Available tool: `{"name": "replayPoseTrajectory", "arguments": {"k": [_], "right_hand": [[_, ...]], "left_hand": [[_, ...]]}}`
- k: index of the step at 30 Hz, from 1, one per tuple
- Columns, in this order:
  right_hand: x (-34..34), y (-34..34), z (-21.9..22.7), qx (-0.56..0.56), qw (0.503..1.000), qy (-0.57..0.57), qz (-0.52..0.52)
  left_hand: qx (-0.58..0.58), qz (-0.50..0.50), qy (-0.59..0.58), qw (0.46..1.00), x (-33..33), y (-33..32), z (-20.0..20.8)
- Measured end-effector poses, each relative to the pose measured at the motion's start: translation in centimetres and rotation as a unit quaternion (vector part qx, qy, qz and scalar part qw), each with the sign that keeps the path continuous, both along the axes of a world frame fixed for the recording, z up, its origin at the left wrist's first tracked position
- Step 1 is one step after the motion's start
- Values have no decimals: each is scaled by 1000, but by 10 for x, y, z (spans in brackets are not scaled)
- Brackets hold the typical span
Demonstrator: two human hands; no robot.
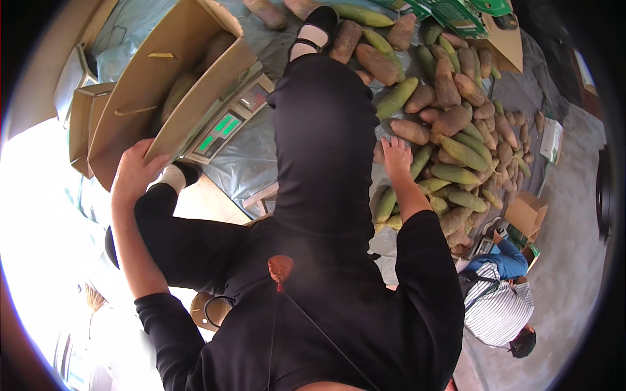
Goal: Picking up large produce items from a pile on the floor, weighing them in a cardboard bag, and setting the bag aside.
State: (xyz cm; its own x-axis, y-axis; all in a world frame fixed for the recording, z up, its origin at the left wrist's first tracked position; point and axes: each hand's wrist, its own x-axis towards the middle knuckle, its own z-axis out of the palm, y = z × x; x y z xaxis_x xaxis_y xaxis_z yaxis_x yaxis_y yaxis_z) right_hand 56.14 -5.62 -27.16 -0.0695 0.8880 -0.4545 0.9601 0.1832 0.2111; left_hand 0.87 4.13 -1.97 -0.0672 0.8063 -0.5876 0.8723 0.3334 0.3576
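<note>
My left hand (134, 171) grips the near corner of an open cardboard box (215, 88), fingers closed on its upper edge. A few brownish root vegetables (179, 91) lie inside the box, partly hidden by its walls. Beside the box is a scale (225, 124) with green lit digits. My right hand (397, 159) rests with fingers apart at the left side of a big pile of long green roots (464, 153) and reddish-brown ones (450, 120), probably radishes. Nothing shows lifted in it; its palm side is hidden.
Clear plastic sheeting (251, 166) covers the floor under the scale. My knee and foot stand between box and pile. Green printed cartons (460, 19) are at the far right. A person in a striped top (499, 303) works at the right, near an open carton (525, 215).
</note>
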Motion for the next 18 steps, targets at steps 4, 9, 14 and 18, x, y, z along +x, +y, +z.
{"name": "replayPoseTrajectory", "arguments": {"k": [4, 9, 14, 18], "right_hand": [[-14, -6, -13, -54, 998, 24, 20], [53, -47, -86, 22, 996, 71, -57], [-11, 0, -29, 5, 992, 38, -119], [18, 17, -15, 53, 931, 213, -293]], "left_hand": [[16, -12, -16, 1000, -5, -4, 0], [11, -29, -11, 999, 10, 13, -5], [18, -25, 40, 999, -8, -12, 8], [37, -78, 48, 995, -5, -6, 5]]}}
